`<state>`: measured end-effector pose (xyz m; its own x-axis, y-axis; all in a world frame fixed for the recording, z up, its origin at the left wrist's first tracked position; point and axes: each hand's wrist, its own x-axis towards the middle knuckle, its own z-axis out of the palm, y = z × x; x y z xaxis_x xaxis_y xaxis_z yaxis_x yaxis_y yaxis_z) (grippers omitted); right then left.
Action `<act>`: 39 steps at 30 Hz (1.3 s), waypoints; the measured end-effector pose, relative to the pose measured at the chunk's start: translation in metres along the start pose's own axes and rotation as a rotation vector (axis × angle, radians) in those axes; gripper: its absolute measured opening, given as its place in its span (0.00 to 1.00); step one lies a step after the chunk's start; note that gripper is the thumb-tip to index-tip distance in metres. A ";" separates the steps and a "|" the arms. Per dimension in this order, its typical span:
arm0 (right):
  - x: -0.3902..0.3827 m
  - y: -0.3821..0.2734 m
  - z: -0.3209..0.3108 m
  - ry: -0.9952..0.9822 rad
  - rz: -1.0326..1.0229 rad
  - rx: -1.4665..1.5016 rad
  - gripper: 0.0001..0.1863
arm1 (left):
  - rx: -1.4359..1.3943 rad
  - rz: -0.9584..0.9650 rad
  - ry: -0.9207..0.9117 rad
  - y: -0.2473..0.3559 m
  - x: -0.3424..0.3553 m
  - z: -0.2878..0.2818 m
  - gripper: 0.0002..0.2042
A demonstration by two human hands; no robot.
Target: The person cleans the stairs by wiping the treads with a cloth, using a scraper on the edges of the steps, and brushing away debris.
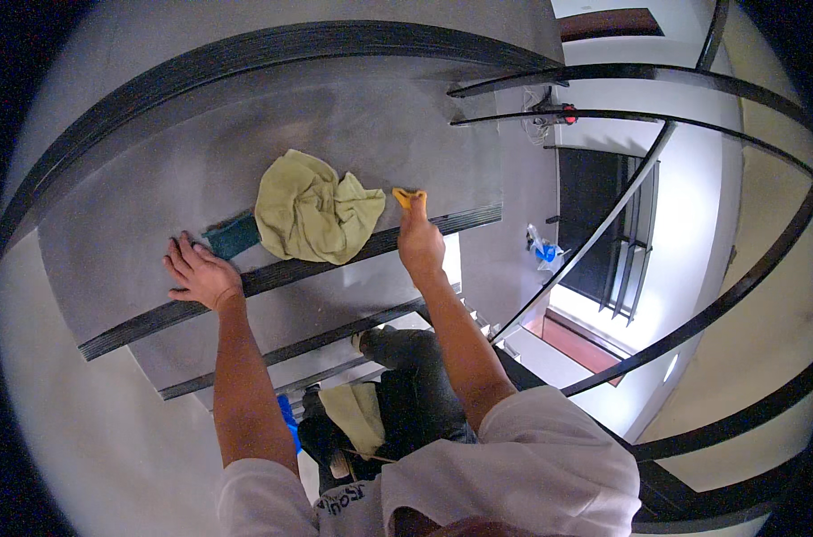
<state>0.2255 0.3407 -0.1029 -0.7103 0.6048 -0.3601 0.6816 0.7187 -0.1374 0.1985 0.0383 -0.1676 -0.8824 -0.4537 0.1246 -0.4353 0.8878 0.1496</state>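
My left hand (206, 276) lies flat on a grey stair tread (156, 259), its fingers spread near the ribbed black edge. Just beyond its fingertips is a dark green scouring pad (232, 237), partly covered by a crumpled yellow-green cloth (315, 208). The cloth rests on the tread and overlaps the black edge. To the right of the cloth, my right hand (421, 242) is closed around a small yellow tool (408, 195) with a flared end. Its exact kind is hard to make out, and my fingers hide the rest of it.
Lower steps with black edges (290, 351) descend toward my legs. A black metal railing (684, 353) curves along the right side. Another yellowish cloth (356, 413) hangs at my waist. Far below on the right lies a blue and clear plastic item (544, 251).
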 end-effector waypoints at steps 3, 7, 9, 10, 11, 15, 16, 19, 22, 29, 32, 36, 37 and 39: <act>0.044 0.046 -0.026 0.109 0.146 0.121 0.13 | -0.018 0.040 0.027 0.007 -0.003 -0.001 0.16; 0.051 0.064 -0.044 0.145 0.165 0.220 0.13 | -0.065 0.049 0.068 0.011 -0.003 -0.002 0.17; 0.002 0.071 -0.010 0.164 0.159 0.069 0.13 | -0.121 0.016 0.058 0.005 -0.004 -0.006 0.19; -0.019 0.069 -0.007 0.033 0.133 0.040 0.14 | -0.145 -0.012 0.067 0.000 -0.002 -0.010 0.20; -0.029 0.067 -0.008 -0.088 0.110 0.013 0.16 | -0.232 -0.052 0.053 0.002 -0.001 -0.012 0.21; 0.065 0.119 -0.046 0.173 0.171 0.128 0.21 | -0.385 0.209 -0.107 0.051 -0.025 -0.011 0.29; 0.074 0.121 -0.064 0.138 0.187 0.236 0.23 | -0.295 0.284 -0.264 0.085 -0.044 -0.029 0.33; 0.037 0.093 -0.065 0.310 -0.006 0.207 0.23 | -0.157 0.406 -0.410 0.122 -0.075 -0.061 0.38; -0.006 0.091 -0.045 0.263 0.032 0.274 0.24 | -0.105 0.462 -0.444 0.129 -0.079 -0.066 0.37; -0.011 0.147 -0.032 0.421 -0.480 0.107 0.22 | -0.432 0.499 -0.264 0.096 -0.081 -0.083 0.24; -0.029 0.119 -0.037 0.231 -0.401 -0.004 0.21 | -0.776 0.423 -0.114 0.018 -0.097 -0.101 0.24; -0.019 0.092 -0.032 0.084 -0.461 -0.217 0.22 | -0.760 0.208 -0.145 -0.095 -0.128 -0.133 0.23; -0.018 0.075 -0.027 0.059 -0.494 -0.193 0.22 | -0.725 0.142 -0.119 -0.112 -0.138 -0.146 0.23; -0.040 0.009 -0.011 0.021 -0.651 -0.166 0.21 | -0.639 0.032 -0.099 -0.139 -0.154 -0.159 0.22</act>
<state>0.2583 0.3269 -0.0800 -0.9718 0.0355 -0.2332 0.0782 0.9812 -0.1765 0.4231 -0.0280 -0.0519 -0.9189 -0.3911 0.0523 -0.2431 0.6656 0.7056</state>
